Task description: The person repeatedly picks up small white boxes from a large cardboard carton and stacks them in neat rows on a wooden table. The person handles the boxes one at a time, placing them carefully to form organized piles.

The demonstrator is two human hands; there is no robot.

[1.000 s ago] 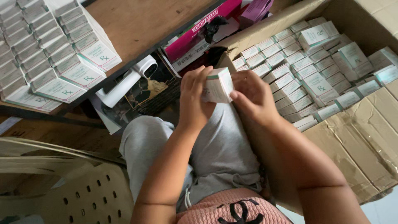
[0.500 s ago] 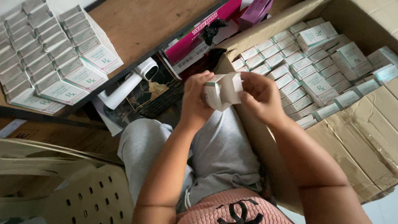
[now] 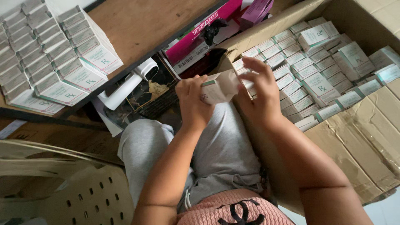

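Carton (image 3: 218, 86), small and white with a green edge, is held above the lap, beside the big box (image 3: 366, 137) of like cartons. Left hand (image 3: 192, 100) has its grip wrapped around the carton's body; right hand (image 3: 260, 91) pinches its open end flap. More cartons are stacked on the bench (image 3: 146, 25).

— What are you wearing?
— Light grey sweatpants (image 3: 221, 154) with a white drawstring (image 3: 189, 199), and a pink ribbed knit top (image 3: 233, 210) bearing a black emblem. My arms are bare.
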